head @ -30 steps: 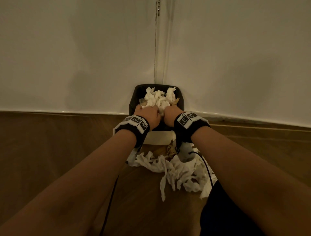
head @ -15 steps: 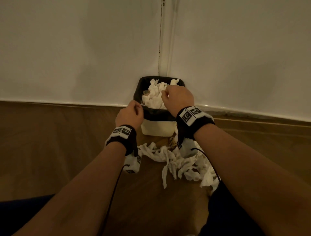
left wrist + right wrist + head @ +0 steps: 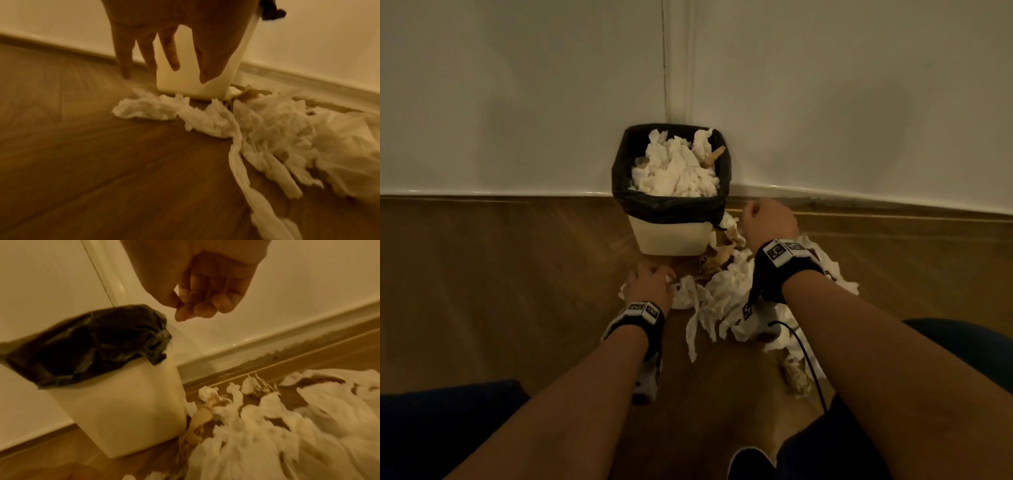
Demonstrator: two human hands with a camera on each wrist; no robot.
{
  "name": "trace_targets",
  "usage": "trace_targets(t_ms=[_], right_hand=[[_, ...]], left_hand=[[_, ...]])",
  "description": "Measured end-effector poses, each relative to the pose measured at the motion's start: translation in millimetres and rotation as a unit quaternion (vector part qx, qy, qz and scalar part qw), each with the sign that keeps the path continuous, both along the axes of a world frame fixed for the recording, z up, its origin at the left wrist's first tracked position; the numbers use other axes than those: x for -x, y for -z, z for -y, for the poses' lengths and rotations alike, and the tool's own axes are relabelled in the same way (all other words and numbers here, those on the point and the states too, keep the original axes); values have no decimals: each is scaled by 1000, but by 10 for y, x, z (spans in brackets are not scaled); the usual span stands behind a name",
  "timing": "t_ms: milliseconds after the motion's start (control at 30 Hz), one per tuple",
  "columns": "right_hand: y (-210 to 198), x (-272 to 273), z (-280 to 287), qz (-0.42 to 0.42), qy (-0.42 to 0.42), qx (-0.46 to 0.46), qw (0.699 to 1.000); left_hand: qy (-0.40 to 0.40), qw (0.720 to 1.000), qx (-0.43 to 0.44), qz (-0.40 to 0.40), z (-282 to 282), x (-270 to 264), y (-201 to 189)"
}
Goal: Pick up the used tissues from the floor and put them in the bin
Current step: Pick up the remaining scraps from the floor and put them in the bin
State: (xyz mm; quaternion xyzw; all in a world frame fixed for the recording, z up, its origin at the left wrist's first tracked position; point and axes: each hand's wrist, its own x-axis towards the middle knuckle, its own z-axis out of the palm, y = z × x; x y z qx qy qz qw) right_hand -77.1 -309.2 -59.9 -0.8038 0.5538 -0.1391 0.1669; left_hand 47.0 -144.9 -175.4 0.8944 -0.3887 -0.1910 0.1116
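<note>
Currently, item by item, largest first.

Floor (image 3: 500,291): brown wood, meeting a white wall at 12 o'clock.

Bin (image 3: 669,240): cream body, black liner (image 3: 667,205) folded over the rim, standing at 12 o'clock against the wall corner. Heaped with white tissue to rim level. Half a second ago the right hand was over its mouth and a second ago both hands were pressed into it; now nothing is above it. Judged: one load delivered, little room left.

Tissues on the floor (image 3: 722,294): a loose crumpled spread from the bin's foot out to 4 o'clock, with long twisted strands trailing toward 6 o'clock and some brownish scraps (image 3: 796,377) among them. Most of the task's material is judged to be still here.

Right hand (image 3: 770,219): has dropped from the bin to just beside its 3 o'clock side, above the pile. Fingers loosely curled, thumb near the fingertips, nothing held.

Left hand (image 3: 650,282): has come down to the floor at the bin's 6 o'clock, at the pile's left edge. Fingers (image 3: 170,53) spread and straight, reaching down, not yet closed on a tissue. Judged: next gather beginning.
</note>
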Motion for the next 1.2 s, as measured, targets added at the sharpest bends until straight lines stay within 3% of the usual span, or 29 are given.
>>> trace_targets(t_ms=[167, 467, 600, 700, 867, 967, 1100, 1200], right_hand=[[270, 97, -40, -30, -8, -44, 999], [530, 106, -67, -111, -58, -115, 985], [762, 195, -154, -175, -43, -197, 964], [914, 239, -226, -166, -19, -218, 961], [1053, 230, -336, -150, 2, -262, 953], [1049, 237, -368, -142, 22, -274, 951], [996, 265, -339, -113, 51, -286, 950], [914, 316, -305, -8, 90, -341, 936]], left_hand=[[-27, 992, -115, -52, -63, 134, 205], [32, 989, -130, -69, -69, 138, 439], [-12, 991, -85, -103, -48, 119, 446], [-84, 985, -44, -147, -18, 94, 418], [-214, 939, 106, -245, -32, 76, 352], [-216, 933, 148, -245, -46, 32, 283], [-175, 947, 134, -235, -18, -82, 224], [-178, 937, 144, -266, -12, -147, 168]])
